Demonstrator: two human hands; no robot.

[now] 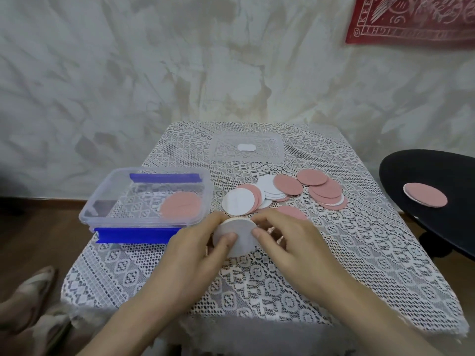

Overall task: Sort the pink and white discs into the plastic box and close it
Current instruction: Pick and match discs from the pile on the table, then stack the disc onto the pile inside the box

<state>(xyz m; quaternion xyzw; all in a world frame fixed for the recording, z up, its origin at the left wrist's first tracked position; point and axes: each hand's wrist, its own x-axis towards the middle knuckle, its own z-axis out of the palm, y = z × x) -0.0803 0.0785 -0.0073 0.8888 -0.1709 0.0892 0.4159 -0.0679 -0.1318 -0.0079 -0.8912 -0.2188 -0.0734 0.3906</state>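
A: Closest in?

B: Two bare forearms, in from the bottom edge. Over the lace cloth (257, 291), the left hand (195, 242) and the right hand (285, 240), both curled on one stack of discs (239, 231), white face up. Left thumb pressed on top, fingers wrapped round the left edge. Right thumb and fingertips pinching the right edge. How many in the stack: impossible to tell.

A: And to the left?

B: Clear plastic box (97, 196), uncovered, just beside the left hand. One blue clip (136, 235) along its near side, another along the far side. Inside, pink discs (182, 205) lying flat at the right end.

A: Further back?

B: Loose discs (282, 191), pink and white mixed, in an overlapping spread behind the hands, one pink piece partly hidden by the right hand. Beyond them the clear lid (248, 160), flat on the cloth, well apart from the box.

A: Off the table?

B: Black seat (411, 170) on the right, with a lone disc (425, 195) on it, pink side up. Sandals (33, 291) on the floor at lower left. Red printed hanging (411, 19) high on the wall.
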